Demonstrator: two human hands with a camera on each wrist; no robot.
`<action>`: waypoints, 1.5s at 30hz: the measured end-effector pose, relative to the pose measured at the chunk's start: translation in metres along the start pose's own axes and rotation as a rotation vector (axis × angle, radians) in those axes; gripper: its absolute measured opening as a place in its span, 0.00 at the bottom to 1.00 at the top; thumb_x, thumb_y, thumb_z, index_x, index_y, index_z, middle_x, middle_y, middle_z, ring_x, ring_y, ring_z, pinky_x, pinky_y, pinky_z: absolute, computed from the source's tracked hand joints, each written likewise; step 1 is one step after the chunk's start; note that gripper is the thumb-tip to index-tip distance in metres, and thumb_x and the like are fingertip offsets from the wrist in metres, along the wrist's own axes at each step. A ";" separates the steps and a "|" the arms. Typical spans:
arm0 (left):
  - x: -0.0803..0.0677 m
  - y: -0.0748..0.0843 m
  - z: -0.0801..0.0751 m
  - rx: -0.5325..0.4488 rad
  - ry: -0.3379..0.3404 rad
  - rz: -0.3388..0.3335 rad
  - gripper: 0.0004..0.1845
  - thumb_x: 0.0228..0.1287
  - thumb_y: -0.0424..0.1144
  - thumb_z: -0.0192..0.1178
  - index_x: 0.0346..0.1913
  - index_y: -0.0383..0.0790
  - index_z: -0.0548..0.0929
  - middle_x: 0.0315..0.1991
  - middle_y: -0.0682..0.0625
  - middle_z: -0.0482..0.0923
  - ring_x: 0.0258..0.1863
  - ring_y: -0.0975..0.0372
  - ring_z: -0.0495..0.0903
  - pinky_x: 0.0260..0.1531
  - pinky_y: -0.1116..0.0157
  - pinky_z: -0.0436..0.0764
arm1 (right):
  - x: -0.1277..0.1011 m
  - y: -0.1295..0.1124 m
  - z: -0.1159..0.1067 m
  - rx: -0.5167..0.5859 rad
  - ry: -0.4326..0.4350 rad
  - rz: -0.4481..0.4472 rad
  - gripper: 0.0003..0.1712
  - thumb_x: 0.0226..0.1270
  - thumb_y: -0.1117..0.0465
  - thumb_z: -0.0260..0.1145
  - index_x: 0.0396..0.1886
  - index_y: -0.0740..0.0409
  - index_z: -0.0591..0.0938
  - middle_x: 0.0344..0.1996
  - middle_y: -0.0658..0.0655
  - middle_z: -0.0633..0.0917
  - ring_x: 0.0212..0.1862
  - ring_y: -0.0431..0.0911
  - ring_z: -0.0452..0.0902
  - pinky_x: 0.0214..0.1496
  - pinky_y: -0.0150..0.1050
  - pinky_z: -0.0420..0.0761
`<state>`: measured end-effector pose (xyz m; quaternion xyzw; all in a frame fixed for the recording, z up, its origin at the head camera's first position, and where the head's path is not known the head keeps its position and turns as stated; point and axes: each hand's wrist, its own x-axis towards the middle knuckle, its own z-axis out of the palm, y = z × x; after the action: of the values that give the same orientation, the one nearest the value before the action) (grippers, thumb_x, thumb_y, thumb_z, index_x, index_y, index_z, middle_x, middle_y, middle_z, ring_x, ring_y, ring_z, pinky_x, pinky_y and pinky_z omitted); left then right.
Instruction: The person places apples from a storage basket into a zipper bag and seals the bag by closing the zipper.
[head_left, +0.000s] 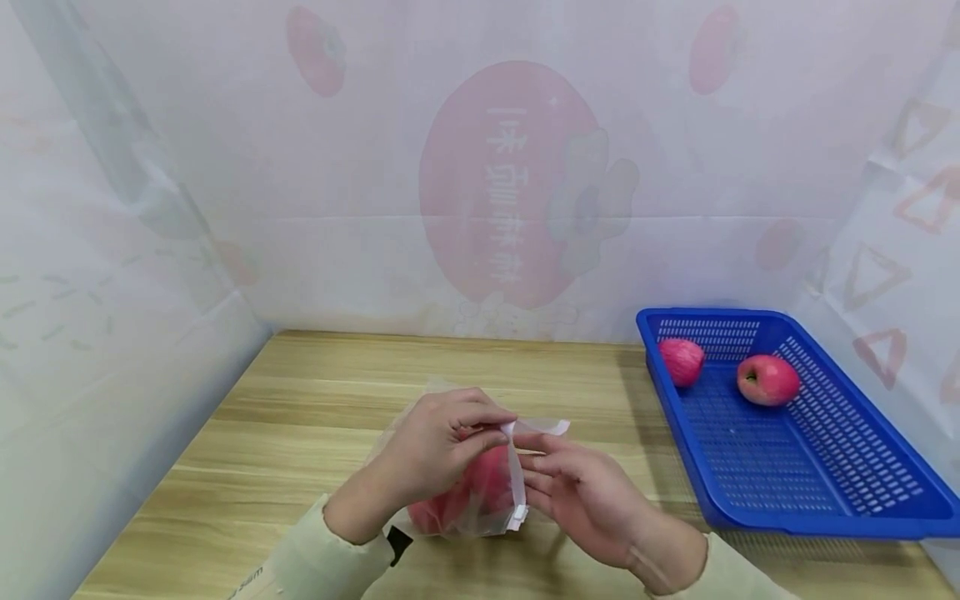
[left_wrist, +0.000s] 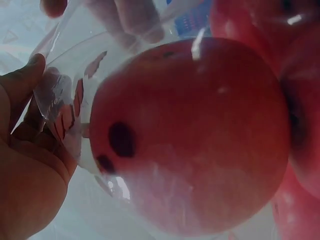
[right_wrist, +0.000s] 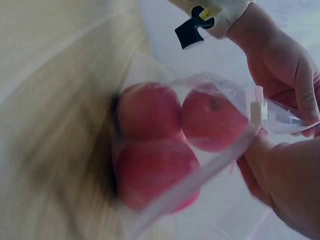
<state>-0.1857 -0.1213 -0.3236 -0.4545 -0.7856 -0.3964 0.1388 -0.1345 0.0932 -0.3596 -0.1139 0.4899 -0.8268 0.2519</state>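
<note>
Red apples [right_wrist: 150, 170] lie inside a clear plastic zip bag [head_left: 476, 523] on the table; three show through the film in the right wrist view. My left hand [head_left: 438, 429] pinches the upper edge of the bag's mouth between thumb and fingertips, the same hand [left_wrist: 30, 150] showing beside the film in the left wrist view. At the mouth, my right hand [head_left: 592, 492] has its fingers stretched out against the white zip strip [head_left: 517, 479]. A small white slider [right_wrist: 258, 112] sits on that strip. One apple [left_wrist: 195, 135] fills the left wrist view.
To the right stands a blue plastic basket [head_left: 810, 525] with two red apples [head_left: 768, 380] in it, one near its left wall. Below everything is a wood-grain table [head_left: 315, 392]. A printed white sheet [head_left: 360, 183] hangs behind and along both sides.
</note>
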 end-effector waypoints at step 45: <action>-0.004 0.000 -0.007 0.013 0.056 -0.065 0.11 0.61 0.30 0.70 0.46 0.41 0.89 0.37 0.57 0.85 0.30 0.67 0.76 0.28 0.69 0.78 | -0.034 -0.146 -0.145 -1.685 0.303 0.023 0.29 0.73 0.54 0.61 0.65 0.69 0.75 0.56 0.71 0.79 0.57 0.66 0.74 0.56 0.63 0.73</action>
<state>-0.1842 -0.1286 -0.3211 -0.4165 -0.7983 -0.4079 0.1508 -0.2132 0.2780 -0.3027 -0.1466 0.9704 -0.1905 0.0233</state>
